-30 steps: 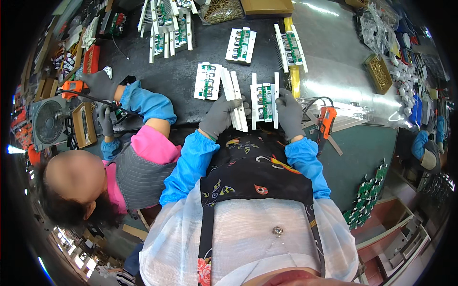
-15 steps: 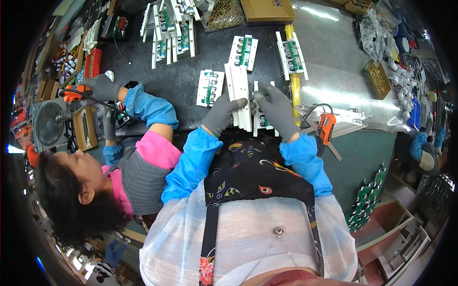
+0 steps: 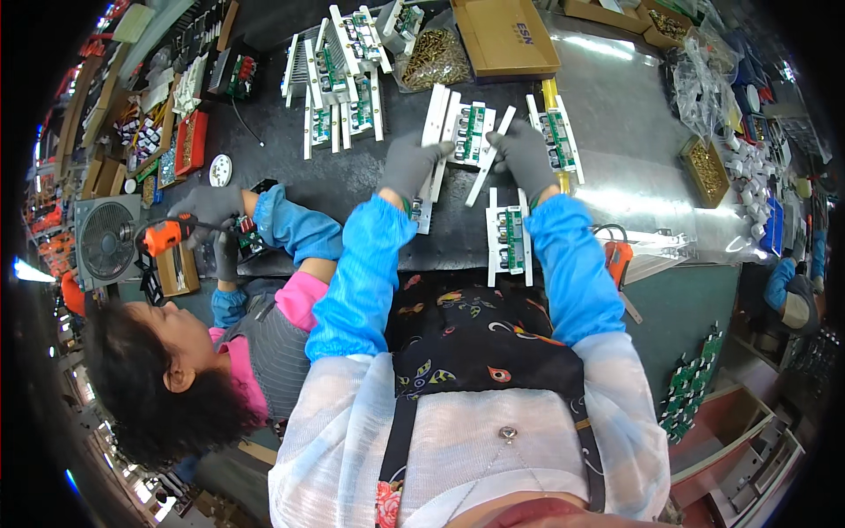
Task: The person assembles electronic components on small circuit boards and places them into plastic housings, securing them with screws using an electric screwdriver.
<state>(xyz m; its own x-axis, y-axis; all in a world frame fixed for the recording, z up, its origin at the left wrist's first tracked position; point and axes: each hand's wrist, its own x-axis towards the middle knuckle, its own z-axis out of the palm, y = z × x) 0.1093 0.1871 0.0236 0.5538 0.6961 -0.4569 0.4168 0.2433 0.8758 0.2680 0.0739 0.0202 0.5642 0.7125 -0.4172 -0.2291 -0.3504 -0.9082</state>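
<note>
My left hand, in a grey glove, is closed round a few long white strips. My right hand pinches one white strip, tilted. Between the hands lies a heat sink with a green circuit board, the strips hanging over or beside its sides. Nearer me sits a heat sink with a green board, a white strip along each side. A similar unit stands right of my right hand. Under my left hand another unit is mostly hidden.
Finished-looking stacked heat-sink units stand at the back left, beside a bag of brass screws and a cardboard box. An orange power screwdriver lies at right. At left, a co-worker's gloved hand holds another orange driver.
Both hands have moved away from me, from the near unit to the unit farther back. My right hand now holds one strip apart from the bunch in my left. The co-worker's driver has moved lower.
</note>
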